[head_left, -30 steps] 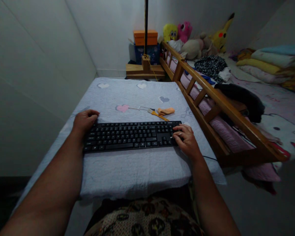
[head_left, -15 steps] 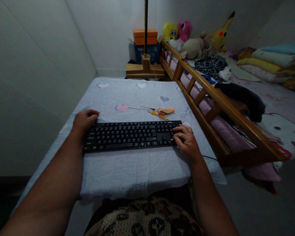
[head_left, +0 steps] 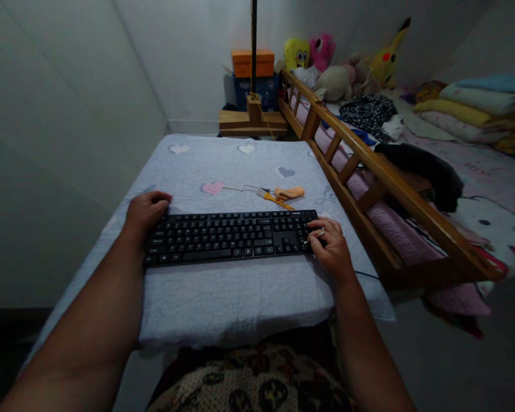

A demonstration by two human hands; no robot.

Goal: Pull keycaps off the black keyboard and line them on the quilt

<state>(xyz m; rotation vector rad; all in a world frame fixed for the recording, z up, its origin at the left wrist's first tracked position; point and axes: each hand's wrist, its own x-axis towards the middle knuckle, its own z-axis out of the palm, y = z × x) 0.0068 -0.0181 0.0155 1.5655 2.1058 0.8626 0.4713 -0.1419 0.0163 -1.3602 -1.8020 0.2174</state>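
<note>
A black keyboard [head_left: 214, 237] lies lengthwise across the cloth-covered table in front of me. My left hand [head_left: 148, 210] is closed around its upper left corner, with the thumb at the edge and the other fingers partly hidden. At the other end my right hand [head_left: 329, 243] pinches a thin white stick, which looks like a cotton swab [head_left: 320, 233]. The stick's tip points down-left at the number pad keys. Beyond the keyboard lie a small brush with a yellow handle [head_left: 275, 199] and a wire-ended tool with an orange-tan handle [head_left: 290, 193].
A wooden bed rail [head_left: 360, 154] runs along the table's right side, with bedding and plush toys behind it. A wooden stand [head_left: 254, 119] with a dark pole and an orange box [head_left: 252, 63] are at the far end. The keyboard's cable [head_left: 366, 274] trails off right.
My right hand has shifted slightly to the right with the white stick, moving its tip across the number pad. My left hand and the keyboard stay nearly in place.
</note>
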